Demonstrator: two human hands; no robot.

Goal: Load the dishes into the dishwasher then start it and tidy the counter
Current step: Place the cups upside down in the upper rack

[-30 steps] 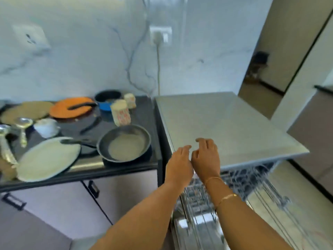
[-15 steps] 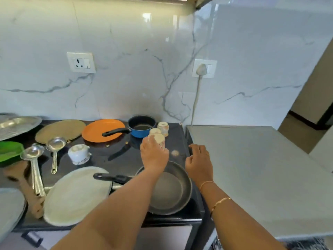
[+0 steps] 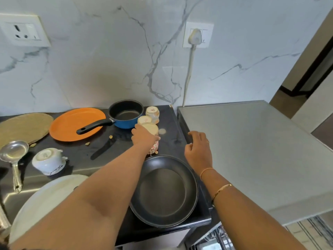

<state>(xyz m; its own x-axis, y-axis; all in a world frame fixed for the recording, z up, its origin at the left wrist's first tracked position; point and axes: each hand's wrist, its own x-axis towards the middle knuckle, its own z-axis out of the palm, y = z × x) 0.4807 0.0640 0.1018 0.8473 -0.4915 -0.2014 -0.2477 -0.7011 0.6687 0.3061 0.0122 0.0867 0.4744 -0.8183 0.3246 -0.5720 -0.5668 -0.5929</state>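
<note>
At 3 o'clock: wide grey dishwasher top (image 3: 252,150), matte, flat, smooth. Touching its left side: glossy black counter (image 3: 173,141).

At 7 o'clock on the counter: large round white plate (image 3: 45,204), smooth, partly hidden under the left forearm. At 6 o'clock: round black non-stick frying pan (image 3: 164,192), shallow, dull inside. At 10 o'clock: flat orange round plate (image 3: 72,125), with the black handle of blue saucepan (image 3: 126,115) lying over it. At 9 o'clock: white ceramic cup (image 3: 47,161), upside down, and shiny steel ladle (image 3: 13,152) near it.

Near centre: left hand (image 3: 144,138), fingers curled round cream patterned ceramic cup (image 3: 152,129), upside down, between saucepan and frying pan; on the counter or just lifted, cannot tell. At 12 o'clock of it: two similar cream cups (image 3: 152,112).

Right hand (image 3: 198,150): fingers relaxed, a little spread, grasping nothing, at the seam of counter and dishwasher top.
</note>
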